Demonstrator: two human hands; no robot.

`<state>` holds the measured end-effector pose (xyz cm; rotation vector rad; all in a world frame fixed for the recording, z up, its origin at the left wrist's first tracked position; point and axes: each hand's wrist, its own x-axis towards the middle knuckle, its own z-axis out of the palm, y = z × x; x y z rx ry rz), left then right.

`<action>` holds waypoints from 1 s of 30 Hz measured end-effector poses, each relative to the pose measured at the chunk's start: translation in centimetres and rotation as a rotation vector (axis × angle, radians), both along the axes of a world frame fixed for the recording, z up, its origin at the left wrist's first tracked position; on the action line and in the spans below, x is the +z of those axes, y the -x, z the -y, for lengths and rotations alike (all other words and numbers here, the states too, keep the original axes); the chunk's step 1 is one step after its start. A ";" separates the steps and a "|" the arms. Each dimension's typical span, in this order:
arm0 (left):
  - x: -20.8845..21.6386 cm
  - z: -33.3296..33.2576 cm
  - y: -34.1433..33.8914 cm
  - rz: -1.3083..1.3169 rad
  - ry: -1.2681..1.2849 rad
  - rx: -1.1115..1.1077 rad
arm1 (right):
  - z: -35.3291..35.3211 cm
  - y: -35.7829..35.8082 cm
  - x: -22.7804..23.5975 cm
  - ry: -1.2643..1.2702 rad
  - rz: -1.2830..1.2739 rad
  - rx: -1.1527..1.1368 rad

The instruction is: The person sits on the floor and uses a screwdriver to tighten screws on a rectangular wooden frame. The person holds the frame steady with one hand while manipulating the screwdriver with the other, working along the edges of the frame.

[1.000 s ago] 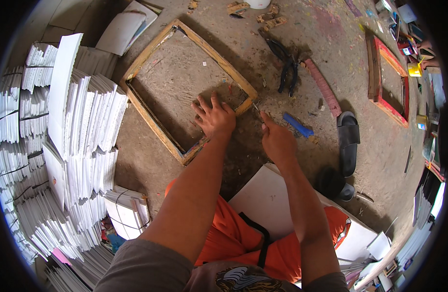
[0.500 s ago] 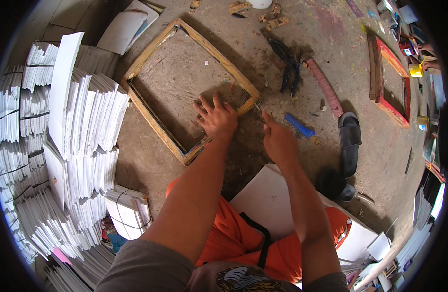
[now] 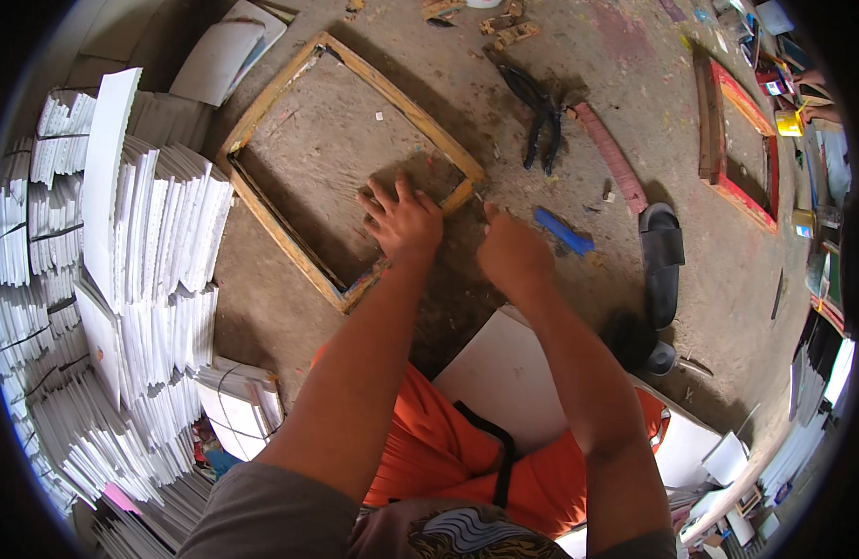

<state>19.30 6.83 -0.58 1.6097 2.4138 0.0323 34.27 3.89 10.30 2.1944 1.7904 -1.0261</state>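
Wooden frame (image 3: 401,109), left hand (image 3: 406,224) splayed over it, right hand (image 3: 515,253) curled (gripping thin tool (image 3: 479,197))

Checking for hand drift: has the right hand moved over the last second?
Yes, slightly: leftward. Judged against the blue piece lying to its right, the right hand has shifted away and the gap has widened.

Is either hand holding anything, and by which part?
The right hand holds a thin silvery metal tool by the end hidden in its fist. The left hand rests open across the brown rectangular wooden frame.
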 end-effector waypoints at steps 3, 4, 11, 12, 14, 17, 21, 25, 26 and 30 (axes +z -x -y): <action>0.2 -0.1 0.1 0.034 0.002 0.010 | -0.2 -1.6 -0.1 0.025 -0.048 0.031; 0.2 -0.1 0.2 0.050 0.011 0.016 | -0.4 -1.8 0.4 0.056 -0.043 0.060; 0.7 -0.3 -0.2 0.062 0.056 0.020 | 2.0 -1.8 -4.8 -0.124 -0.217 -0.124; 0.7 -0.4 0.0 0.056 0.062 0.023 | 1.3 -2.0 -3.9 -0.006 -0.348 -0.222; 0.9 -0.5 0.0 0.051 0.069 0.021 | 1.1 -2.0 -2.5 0.068 -0.328 -0.205; 0.9 -0.5 0.1 0.044 0.069 0.023 | 1.5 -1.5 -1.8 -0.010 -0.005 0.049; 1.0 -0.7 -0.3 0.054 0.076 0.022 | 1.4 -3.4 -5.8 -0.108 -0.188 -0.008; 1.0 -0.6 0.3 0.051 0.068 0.032 | 0.0 -3.9 -3.4 0.435 -0.870 -0.638; 1.1 -0.5 0.2 0.061 0.064 0.032 | 0.2 -4.3 -3.7 0.510 -1.035 -0.771; 0.9 -0.6 -0.2 0.066 0.064 0.029 | 2.8 -4.5 -8.0 0.695 -1.594 -1.213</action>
